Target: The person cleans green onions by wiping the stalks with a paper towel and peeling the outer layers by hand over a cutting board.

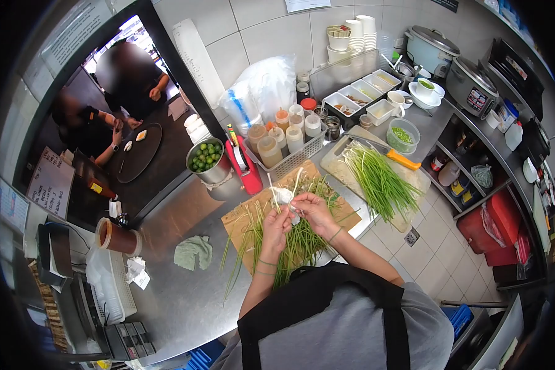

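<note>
My left hand (277, 227) is closed, pinching a thin spring onion (271, 185) whose pale end points up and away. Fingertips of my right hand (316, 216) are pinched together on the same stalk, almost touching the left ones. Just beyond the fingers is a crumpled white bit (283, 195); its kind is unclear. Beneath both hands, loose spring onions (296, 253) with tangled green leaves spread over a brown board or sheet (235, 219). A neat bunch of spring onions (382, 179) lies on a cutting board (413, 216) to the right, beside an orange-handled knife (403, 160).
A basket of sauce bottles (290, 154), a red tape dispenser (243, 166) and a pot of green limes (205, 157) stand behind. Chopped greens fill a plastic tub (402, 135). A green cloth (193, 253) lies left. Two people (129, 80) stand beyond the pass window.
</note>
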Demonstrator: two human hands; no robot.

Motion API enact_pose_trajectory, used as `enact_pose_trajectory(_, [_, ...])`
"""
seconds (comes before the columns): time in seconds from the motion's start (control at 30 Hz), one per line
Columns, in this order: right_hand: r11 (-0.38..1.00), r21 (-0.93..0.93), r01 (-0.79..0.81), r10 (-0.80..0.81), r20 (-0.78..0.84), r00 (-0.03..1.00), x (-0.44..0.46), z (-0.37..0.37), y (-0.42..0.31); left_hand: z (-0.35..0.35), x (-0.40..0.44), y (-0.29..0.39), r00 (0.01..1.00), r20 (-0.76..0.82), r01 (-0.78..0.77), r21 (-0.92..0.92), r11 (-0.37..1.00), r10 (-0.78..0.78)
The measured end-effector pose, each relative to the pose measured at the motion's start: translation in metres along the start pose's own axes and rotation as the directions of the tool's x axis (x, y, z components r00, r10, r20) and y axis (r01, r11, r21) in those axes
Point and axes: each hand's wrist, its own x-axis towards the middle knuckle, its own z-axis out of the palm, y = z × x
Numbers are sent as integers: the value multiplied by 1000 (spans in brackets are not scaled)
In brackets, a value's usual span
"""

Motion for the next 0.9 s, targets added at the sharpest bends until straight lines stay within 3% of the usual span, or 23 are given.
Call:
enact_pose_trajectory(0.1, [1000, -3, 18, -18, -85, 996, 0, 4, -2, 9, -5, 0, 999, -12, -46, 166, 985, 48])
enact_pose_trajectory(0.2, [999, -2, 32, -32, -147, 989, 10, -3, -5, 4, -9, -3, 999, 3, -44, 172, 984, 44])
enact_pose_trajectory(0.47, [991, 8, 137, -131, -230, 964, 33, -25, -31, -24, -29, -2, 998, -11, 68, 20, 998, -67])
enact_pose_trajectory(0.57, [998, 35, 48, -40, -185, 982, 26, -26, -43, -26, -32, 8, 998, -37, 40, -38, 998, -41])
enact_pose_trajectory(0.67, [996, -59, -70, 65, -90, 994, 19, -23, -41, -16, -32, 18, 999, -46, -1, -27, 1000, 0])
enact_pose_trajectory(0.77, [953, -294, -71, 57, -56, 997, 10, -12, -39, -10, -19, 18, 999, -21, -41, 36, 999, 42])
enact_pose_trajectory(0.9, [709, -632, 313, -322, 106, 941, 9, -13, -15, 1, -6, 12, 998, -29, -51, 65, 997, 53])
